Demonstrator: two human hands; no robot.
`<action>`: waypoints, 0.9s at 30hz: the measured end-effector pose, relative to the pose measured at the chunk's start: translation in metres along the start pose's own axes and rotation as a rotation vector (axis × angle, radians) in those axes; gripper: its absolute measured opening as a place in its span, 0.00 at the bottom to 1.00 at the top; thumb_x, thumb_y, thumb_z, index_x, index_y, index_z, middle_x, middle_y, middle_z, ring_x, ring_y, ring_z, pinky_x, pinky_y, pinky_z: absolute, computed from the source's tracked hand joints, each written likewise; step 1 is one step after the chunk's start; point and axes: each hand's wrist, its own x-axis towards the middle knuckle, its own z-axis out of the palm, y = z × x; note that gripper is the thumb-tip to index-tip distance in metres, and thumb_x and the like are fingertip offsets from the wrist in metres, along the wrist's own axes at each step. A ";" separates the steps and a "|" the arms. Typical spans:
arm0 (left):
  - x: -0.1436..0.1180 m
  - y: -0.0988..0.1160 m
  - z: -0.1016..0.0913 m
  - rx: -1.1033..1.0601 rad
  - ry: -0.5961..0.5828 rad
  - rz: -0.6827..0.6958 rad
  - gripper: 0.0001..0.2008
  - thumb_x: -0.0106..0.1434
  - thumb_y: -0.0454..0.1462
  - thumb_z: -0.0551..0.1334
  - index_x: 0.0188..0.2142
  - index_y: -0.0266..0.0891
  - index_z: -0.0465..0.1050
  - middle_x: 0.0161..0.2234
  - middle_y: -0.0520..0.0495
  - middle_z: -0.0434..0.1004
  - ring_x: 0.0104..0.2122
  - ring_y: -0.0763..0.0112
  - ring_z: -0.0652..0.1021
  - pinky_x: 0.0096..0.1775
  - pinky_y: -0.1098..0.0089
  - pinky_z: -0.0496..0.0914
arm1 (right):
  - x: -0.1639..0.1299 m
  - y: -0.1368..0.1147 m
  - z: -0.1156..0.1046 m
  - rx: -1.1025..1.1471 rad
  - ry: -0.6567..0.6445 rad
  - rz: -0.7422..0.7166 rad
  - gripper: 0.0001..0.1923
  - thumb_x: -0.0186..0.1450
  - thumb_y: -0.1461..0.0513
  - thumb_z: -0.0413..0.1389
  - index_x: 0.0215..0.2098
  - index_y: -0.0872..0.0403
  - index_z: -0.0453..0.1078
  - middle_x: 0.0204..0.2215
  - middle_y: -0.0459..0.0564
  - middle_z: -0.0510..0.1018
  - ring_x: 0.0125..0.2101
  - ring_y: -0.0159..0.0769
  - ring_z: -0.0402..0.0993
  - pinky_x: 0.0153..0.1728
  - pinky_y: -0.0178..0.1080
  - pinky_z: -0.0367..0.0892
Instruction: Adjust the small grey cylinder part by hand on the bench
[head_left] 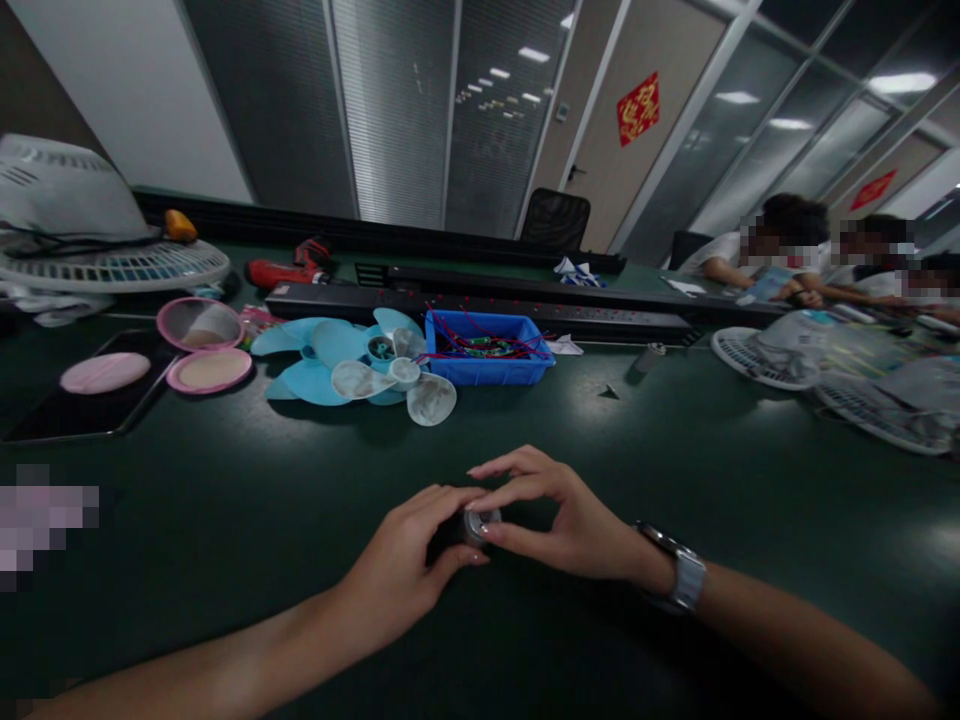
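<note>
A small grey metal cylinder [481, 524] stands on the dark green table, its round top facing up; what it is exactly I cannot make out. Around its left side curl the fingers and thumb of my left hand [416, 545], gripping it. My right hand [566, 510], with a watch on the wrist, pinches at the cylinder's top between thumb and index finger, the other fingers raised. Any tiny part between those fingertips is hidden. Farther back on the right stands a similar grey cylinder [651, 358], near a small dark pointed piece [608, 392].
Blue and white fan blades [337, 355] lie beside a blue bin [491, 372] of wired circuit boards. Left are a pink compact [210, 371], a dark tablet [82, 410], a red power drill [281, 273] and a fan [112, 265]. Fan parts [780, 350] and several people occupy the right.
</note>
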 end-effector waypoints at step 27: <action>0.000 0.000 -0.002 0.030 -0.040 -0.052 0.21 0.62 0.33 0.64 0.55 0.47 0.68 0.49 0.47 0.76 0.48 0.60 0.76 0.50 0.58 0.70 | -0.052 0.066 -0.040 -0.323 0.028 0.151 0.08 0.61 0.55 0.63 0.40 0.41 0.79 0.55 0.48 0.71 0.58 0.48 0.62 0.56 0.62 0.58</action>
